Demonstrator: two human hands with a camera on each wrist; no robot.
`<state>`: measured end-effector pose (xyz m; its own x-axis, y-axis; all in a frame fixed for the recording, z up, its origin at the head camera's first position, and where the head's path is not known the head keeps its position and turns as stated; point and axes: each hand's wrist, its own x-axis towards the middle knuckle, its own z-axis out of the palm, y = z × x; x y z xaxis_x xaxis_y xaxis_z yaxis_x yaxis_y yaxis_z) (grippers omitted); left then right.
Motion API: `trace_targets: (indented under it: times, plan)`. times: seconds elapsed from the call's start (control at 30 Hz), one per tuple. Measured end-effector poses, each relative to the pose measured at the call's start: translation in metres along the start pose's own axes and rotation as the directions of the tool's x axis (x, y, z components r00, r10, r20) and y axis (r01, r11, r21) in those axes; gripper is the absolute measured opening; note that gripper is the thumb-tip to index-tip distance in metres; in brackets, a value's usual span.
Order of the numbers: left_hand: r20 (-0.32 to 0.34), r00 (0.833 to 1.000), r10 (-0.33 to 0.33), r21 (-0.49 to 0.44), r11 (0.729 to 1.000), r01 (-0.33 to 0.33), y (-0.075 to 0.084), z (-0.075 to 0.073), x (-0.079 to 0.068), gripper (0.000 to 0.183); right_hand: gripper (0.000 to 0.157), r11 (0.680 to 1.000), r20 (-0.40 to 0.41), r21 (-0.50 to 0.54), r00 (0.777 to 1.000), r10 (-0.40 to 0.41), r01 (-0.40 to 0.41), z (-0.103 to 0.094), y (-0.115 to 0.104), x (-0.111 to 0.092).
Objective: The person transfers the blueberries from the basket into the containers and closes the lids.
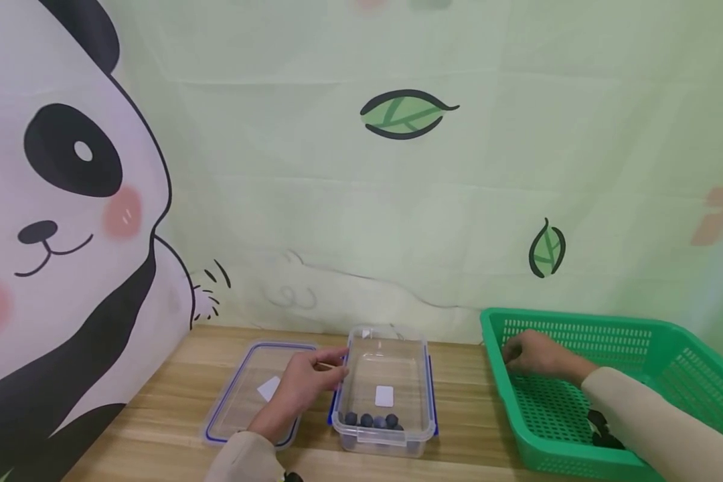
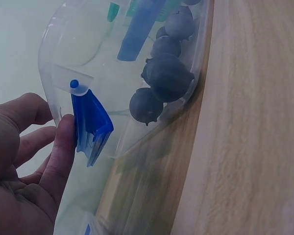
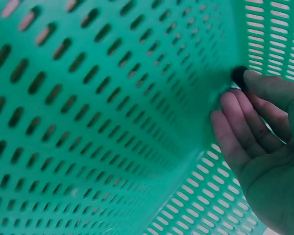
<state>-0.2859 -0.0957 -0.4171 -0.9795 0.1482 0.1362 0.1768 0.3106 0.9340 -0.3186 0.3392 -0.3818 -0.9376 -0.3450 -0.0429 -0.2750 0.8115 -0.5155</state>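
A clear plastic food container with blue side latches stands on the table, with several blueberries lying at its near end. My left hand rests its fingertips against the container's left side, beside a blue latch. Over in the green plastic basket, my right hand reaches down by the left wall. Between its thumb and index finger it pinches a dark blueberry, its other fingers slightly bent near the basket's wall.
To the left of the container a clear lid with a blue seal lies flat on the wooden table. A white label shows through the lid. Behind the table hangs a pale green cloth printed with a panda and leaves.
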Motion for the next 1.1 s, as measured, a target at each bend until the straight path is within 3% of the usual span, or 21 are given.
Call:
trace_targets:
  times: [0.17,0.37,0.6,0.77,0.97,1.1]
  plan:
    - [0.007,1.0,0.001,0.004,1.0,-0.001,-0.001,0.001,0.001,0.04,0.012,1.0,-0.036,0.008,0.999,0.007,-0.007,-0.007,0.0,-0.002]
    - [0.006,1.0,-0.012,0.016,1.0,0.012,-0.002,0.001,0.002,0.039,0.019,0.999,0.03,-0.041,0.999,-0.02,0.022,-0.004,-0.002,0.001]
    - [-0.002,1.0,0.0,0.009,1.0,0.0,-0.001,0.002,0.0,0.039,0.009,0.992,0.009,-0.117,0.999,-0.047,0.047,0.005,-0.006,0.007]
    - [-0.007,1.0,0.004,0.004,1.0,-0.004,-0.002,0.003,-0.001,0.039,0.008,0.994,0.006,-0.105,1.0,-0.028,0.029,0.0,-0.007,0.007]
    - [-0.003,1.0,0.004,-0.008,1.0,-0.004,-0.001,0.003,-0.001,0.039,0.009,0.992,-0.119,-0.101,0.989,-0.089,0.077,-0.023,-0.013,-0.002]
    - [-0.004,1.0,0.004,-0.004,1.0,-0.004,0.0,0.002,-0.001,0.039,0.02,0.997,-0.225,-0.071,0.973,-0.049,0.034,-0.044,-0.031,-0.015]
